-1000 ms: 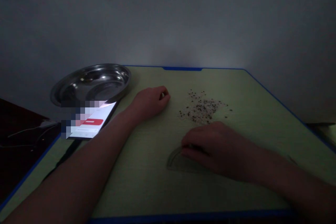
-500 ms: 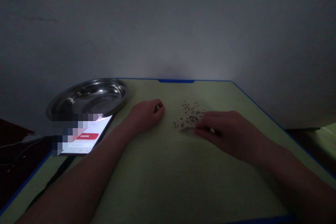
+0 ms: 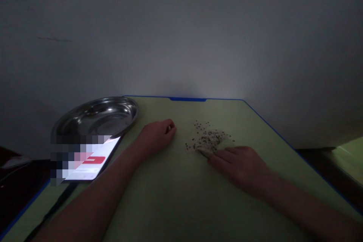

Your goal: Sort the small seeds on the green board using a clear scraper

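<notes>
The head view is dim, and a plain grey wall (image 3: 181,38) fills its upper half, above a pale green tabletop with blue edging (image 3: 170,208). At the left of the frame sits a wide, shallow, shiny steel basin (image 3: 82,118); its inner wall and floor show reflections, while a pixelated patch hides the near side, so I cannot tell all that it holds. Just below it, partly under that patch, lies a dark-edged phone with a bright white screen (image 3: 109,150) and a red button on display. Right of centre, the person's right hand (image 3: 241,168) reaches in from the lower right, thumb and fingers pinching a flat, thin piece, while the left hand (image 3: 159,135) rests near the middle, its fingers curled in toward the thumb, with nothing visible in them. Between the two hands, directly on the tabletop and in no container, spreads a loose scatter of tiny dark and pale grains (image 3: 211,137). Smallest to show is that thin, flat, translucent-looking piece (image 3: 204,154), its edge at the scatter's near side. The step in hand looks like working this edge against the grains; moving it further would call for a firm pinch and a low, level edge.
</notes>
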Action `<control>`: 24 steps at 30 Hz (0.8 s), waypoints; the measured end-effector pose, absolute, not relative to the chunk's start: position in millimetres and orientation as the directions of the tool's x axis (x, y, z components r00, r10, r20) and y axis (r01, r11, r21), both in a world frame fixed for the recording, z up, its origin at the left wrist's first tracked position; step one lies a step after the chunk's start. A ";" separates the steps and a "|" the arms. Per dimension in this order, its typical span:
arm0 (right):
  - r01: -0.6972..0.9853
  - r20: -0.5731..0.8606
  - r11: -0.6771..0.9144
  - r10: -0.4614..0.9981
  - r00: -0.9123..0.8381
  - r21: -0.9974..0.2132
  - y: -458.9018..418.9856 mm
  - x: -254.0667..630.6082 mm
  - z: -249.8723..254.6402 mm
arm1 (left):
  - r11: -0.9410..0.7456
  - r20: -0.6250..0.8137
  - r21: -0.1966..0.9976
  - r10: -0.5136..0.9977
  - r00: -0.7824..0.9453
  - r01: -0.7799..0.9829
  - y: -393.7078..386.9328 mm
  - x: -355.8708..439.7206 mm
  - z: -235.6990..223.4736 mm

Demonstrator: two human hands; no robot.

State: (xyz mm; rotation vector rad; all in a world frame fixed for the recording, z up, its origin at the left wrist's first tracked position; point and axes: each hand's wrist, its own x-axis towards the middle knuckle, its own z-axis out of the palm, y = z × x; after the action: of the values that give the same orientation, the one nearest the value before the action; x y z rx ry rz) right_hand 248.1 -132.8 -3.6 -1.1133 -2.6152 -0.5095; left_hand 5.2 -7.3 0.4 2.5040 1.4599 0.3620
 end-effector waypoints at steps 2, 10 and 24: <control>0.751 0.370 0.631 0.663 -0.651 0.193 -119.0 250.5 -4.7 | -0.480 0.096 0.313 0.875 0.475 0.820 -7.1 4.9 0.6; 0.906 0.407 0.395 0.860 -0.306 -0.153 -79.6 274.0 9.2 | -0.481 0.094 0.312 0.874 0.477 0.819 -7.3 4.2 1.1; 0.835 -0.045 -0.023 0.999 -0.003 -0.550 -33.7 314.8 -9.6 | -0.460 0.069 0.319 0.883 0.464 0.829 -7.5 5.3 3.1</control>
State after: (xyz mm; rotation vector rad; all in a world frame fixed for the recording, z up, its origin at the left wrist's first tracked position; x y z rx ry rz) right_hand 314.8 -33.7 -9.6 -1.9160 -1.8956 0.6156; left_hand 5.3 -7.5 3.1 2.4734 1.4761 0.3293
